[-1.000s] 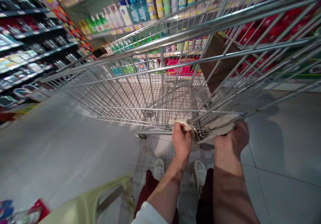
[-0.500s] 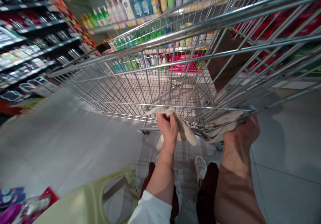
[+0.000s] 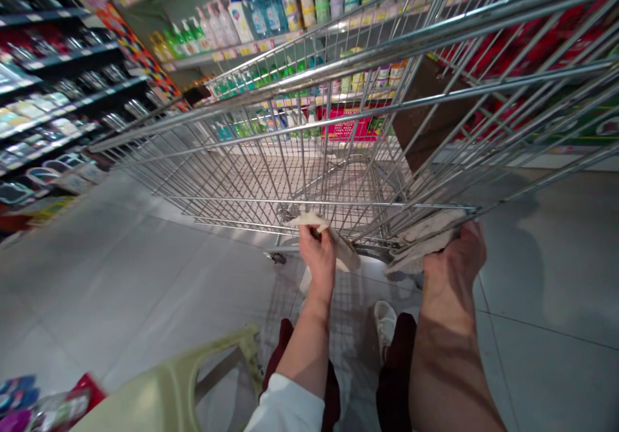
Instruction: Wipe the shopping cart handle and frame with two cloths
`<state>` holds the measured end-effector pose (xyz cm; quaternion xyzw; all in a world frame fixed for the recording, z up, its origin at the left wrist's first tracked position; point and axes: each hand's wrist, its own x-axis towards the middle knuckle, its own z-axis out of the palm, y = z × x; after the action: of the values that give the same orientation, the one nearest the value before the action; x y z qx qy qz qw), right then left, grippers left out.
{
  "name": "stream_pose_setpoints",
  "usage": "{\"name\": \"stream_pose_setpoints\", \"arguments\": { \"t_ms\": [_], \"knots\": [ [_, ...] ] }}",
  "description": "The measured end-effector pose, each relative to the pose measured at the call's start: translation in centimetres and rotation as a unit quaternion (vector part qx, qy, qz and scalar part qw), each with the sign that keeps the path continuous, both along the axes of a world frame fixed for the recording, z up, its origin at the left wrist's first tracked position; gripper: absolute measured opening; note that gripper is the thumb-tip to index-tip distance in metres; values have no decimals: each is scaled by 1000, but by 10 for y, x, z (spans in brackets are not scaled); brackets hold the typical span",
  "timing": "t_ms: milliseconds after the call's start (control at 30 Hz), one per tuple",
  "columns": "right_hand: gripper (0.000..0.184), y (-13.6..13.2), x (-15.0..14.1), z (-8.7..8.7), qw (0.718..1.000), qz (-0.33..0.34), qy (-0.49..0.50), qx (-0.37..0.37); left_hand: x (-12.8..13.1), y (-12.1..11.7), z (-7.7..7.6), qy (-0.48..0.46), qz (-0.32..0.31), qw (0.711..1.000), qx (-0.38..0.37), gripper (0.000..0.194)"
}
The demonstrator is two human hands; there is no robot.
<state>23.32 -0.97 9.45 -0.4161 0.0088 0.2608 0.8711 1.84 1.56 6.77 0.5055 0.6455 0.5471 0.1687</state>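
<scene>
Pinching a pale cloth between thumb and bent fingers, the left hand is nearly closed beside the cart, near its bottom edge; the cloth shows above the fingertips and hangs to their right. Off to the other side, the right hand is curled closed on a pale fabric at the cart's lower bars, its fingertips hidden; whether both are one piece, I cannot tell. Above the right hand stands a brown panel. Bottles line a shelf beyond both hands. Below, between the forearms, is a white shoe.
</scene>
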Motion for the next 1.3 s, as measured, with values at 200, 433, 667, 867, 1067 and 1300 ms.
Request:
{"name": "stream_pose_setpoints", "arguments": {
  "t_ms": [200, 433, 667, 867, 1067, 1300],
  "knots": [
    [12, -4, -8, 4, 1000, -6, -28, 7, 20, -11, 23, 42, -45, 993, 103, 21],
    [13, -9, -8, 3, 998, 34, -45, 6, 18, -9, 0, 29, -115, 992, -42, 17],
    [12, -6, -14, 14, 1000, 9, 19, 7, 10, -15, 17, 80, -60, 995, -12, 16],
    [13, -8, -13, 12, 1000, 15, -3, 2, 36, -13, 33, 78, -65, 993, 68, 23],
    [18, -7, -15, 17, 1000, 19, -10, 11, 40, -12, 15, 89, -114, 987, -77, 10],
    [17, -7, -15, 15, 1000, 16, 0, -1, 28, -17, 20, 94, -89, 989, -71, 9]
  ]
}}
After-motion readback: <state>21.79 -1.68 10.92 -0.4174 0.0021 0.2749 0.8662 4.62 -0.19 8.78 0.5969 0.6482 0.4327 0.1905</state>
